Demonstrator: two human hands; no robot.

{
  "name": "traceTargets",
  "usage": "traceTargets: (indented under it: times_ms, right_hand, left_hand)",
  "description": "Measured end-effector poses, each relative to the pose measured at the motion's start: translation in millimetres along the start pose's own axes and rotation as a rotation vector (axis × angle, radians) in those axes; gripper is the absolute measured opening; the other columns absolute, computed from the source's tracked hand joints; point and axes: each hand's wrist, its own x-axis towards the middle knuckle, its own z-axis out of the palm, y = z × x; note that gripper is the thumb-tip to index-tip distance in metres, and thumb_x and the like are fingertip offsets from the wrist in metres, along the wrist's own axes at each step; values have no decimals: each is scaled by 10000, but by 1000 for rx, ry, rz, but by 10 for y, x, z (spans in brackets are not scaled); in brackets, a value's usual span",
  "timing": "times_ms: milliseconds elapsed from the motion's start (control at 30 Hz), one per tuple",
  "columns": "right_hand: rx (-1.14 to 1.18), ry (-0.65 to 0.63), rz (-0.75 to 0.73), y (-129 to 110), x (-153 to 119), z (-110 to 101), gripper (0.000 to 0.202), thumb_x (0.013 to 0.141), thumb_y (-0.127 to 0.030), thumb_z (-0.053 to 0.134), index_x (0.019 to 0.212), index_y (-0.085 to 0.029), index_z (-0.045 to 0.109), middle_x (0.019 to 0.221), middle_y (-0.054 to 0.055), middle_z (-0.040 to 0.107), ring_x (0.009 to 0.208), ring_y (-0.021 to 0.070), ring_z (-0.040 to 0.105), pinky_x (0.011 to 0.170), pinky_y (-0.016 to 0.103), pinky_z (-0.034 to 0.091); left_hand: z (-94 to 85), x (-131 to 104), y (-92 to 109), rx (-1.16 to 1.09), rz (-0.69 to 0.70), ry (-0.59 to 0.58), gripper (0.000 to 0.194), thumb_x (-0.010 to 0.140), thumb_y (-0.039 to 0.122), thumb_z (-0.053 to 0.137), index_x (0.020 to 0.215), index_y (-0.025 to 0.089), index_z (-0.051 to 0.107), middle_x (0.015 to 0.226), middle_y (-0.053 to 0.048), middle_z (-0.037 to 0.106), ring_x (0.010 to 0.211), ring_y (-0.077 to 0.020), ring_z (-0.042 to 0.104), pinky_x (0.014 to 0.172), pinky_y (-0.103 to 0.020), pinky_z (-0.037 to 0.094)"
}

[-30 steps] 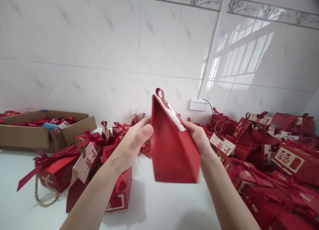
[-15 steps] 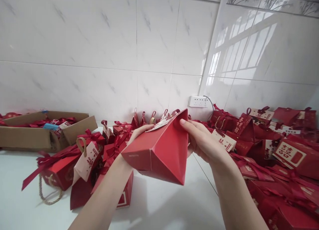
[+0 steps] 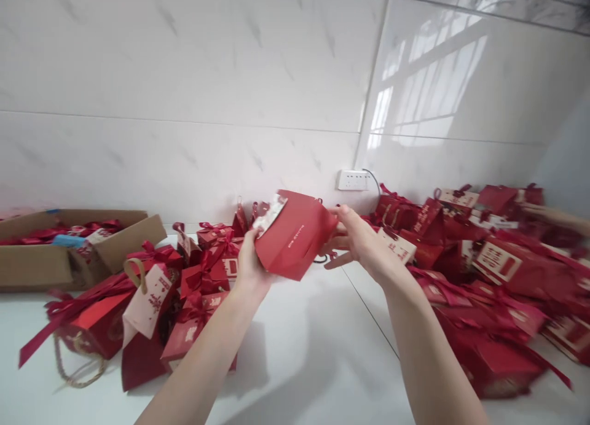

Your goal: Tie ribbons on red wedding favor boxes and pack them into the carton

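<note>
My left hand (image 3: pixel 254 262) grips the left end of a red paper gift box (image 3: pixel 299 234), thumb in front. The box is held tilted in the air above the white table, and a pale decorated label shows along its upper left edge. At the box's right end is my right hand (image 3: pixel 357 241), its fingers spread. The fingertips reach the box's edge, but whether they press on it I cannot tell. Below and left of my hands stand several finished-looking red boxes with ribbons (image 3: pixel 207 290), and a pink-labelled box with a loop handle (image 3: pixel 147 308).
An open cardboard carton (image 3: pixel 37 265) with red items stands at the far left. Red gift boxes (image 3: pixel 493 351) are heaped along the right side. A white power strip (image 3: pixel 354 180) with a cable is at the tiled wall (image 3: pixel 184 62). The table (image 3: pixel 318 363) is white.
The red box has turned and moved away from me, now showing another face with small print. My right hand has loosened its hold and spread its fingers. The view has shifted slightly right.
</note>
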Motion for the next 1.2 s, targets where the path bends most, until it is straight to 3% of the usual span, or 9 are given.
traceTargets:
  times_ms: [100, 200, 400, 600, 733, 833, 933, 1033, 1200]
  right_hand:
    - [-93, 19, -77, 78, -216, -22, 581, 794, -602, 532, 1242, -268, 374, 1140, 79, 575, 911, 224, 637, 657, 363, 598]
    - [-135, 86, -192, 215, -452, -99, 644, 779, -478, 622, 1293, -260, 302, 1244, 77, 533, 1060, 220, 576, 856, 391, 542]
    - [-359, 225, -293, 484, -1048, -587, 807, 737, -361, 661, 1375, -209, 191, 1324, 120, 452, 1077, 219, 568, 903, 362, 510]
    - [-616, 317, -301, 723, -1817, -1100, 919, 674, -391, 703, 1393, -184, 169, 1445, 153, 313, 1292, 269, 397, 1108, 419, 293]
    - [-460, 506, -209, 750, -2433, -1327, 892, 673, -405, 698, 1357, -196, 166, 1353, 163, 411, 1184, 252, 508, 999, 397, 425]
    - [-468, 797, -171, 588, -3019, -1540, 795, 666, -442, 694, 1283, -210, 249, 1326, 147, 410, 1143, 241, 525, 949, 365, 460]
    - [-582, 1152, -135, 319, -3691, -1855, 762, 646, -450, 709, 1240, -214, 295, 1361, 146, 363, 1202, 257, 470, 964, 362, 447]
    - [-601, 1373, -70, 49, -4353, -2210, 749, 659, -435, 698, 1247, -235, 279, 1322, 129, 430, 1180, 263, 503, 907, 360, 489]
    - [-440, 1569, 57, -246, -5038, -2543, 740, 585, -363, 744, 1199, -304, 336, 1321, 76, 461, 1172, 298, 514, 831, 350, 538]
  left_hand:
    - [83, -89, -232, 26, 300, 36, 168, 832, 281, 494, 868, 187, 629, 894, -11, 707, 802, -144, 652, 653, -207, 516]
    - [141, -216, -464, 96, 430, -105, 228, 817, 301, 515, 990, 191, 614, 1091, -32, 669, 1003, -173, 611, 820, -247, 507]
    - [98, -302, -826, 223, 168, -328, 111, 726, 339, 631, 760, 243, 589, 865, 48, 687, 845, -138, 619, 795, -239, 518]
    - [149, -409, -1261, 387, -8, -485, 231, 591, 265, 777, 651, 201, 563, 673, 52, 643, 612, -120, 564, 688, -292, 541]
    - [485, -652, -1619, 449, -132, -656, 197, 621, 292, 753, 700, 179, 612, 712, 13, 637, 647, -128, 579, 670, -272, 540]
    - [851, -919, -1940, 471, -206, -791, 213, 661, 339, 703, 796, 183, 649, 785, -21, 659, 714, -160, 612, 661, -275, 536]
    - [1187, -1282, -2317, 665, -154, -1028, 210, 712, 338, 643, 840, 174, 662, 872, -60, 684, 855, -208, 635, 769, -316, 517]
    - [1437, -1703, -2719, 806, -41, -1303, 175, 762, 306, 573, 841, 171, 652, 982, -79, 687, 976, -224, 613, 919, -370, 442]
    - [1858, -2312, -3275, 731, -62, -1541, 428, 777, 317, 610, 1179, 199, 523, 1260, -92, 569, 1188, -211, 501, 1043, -379, 326]
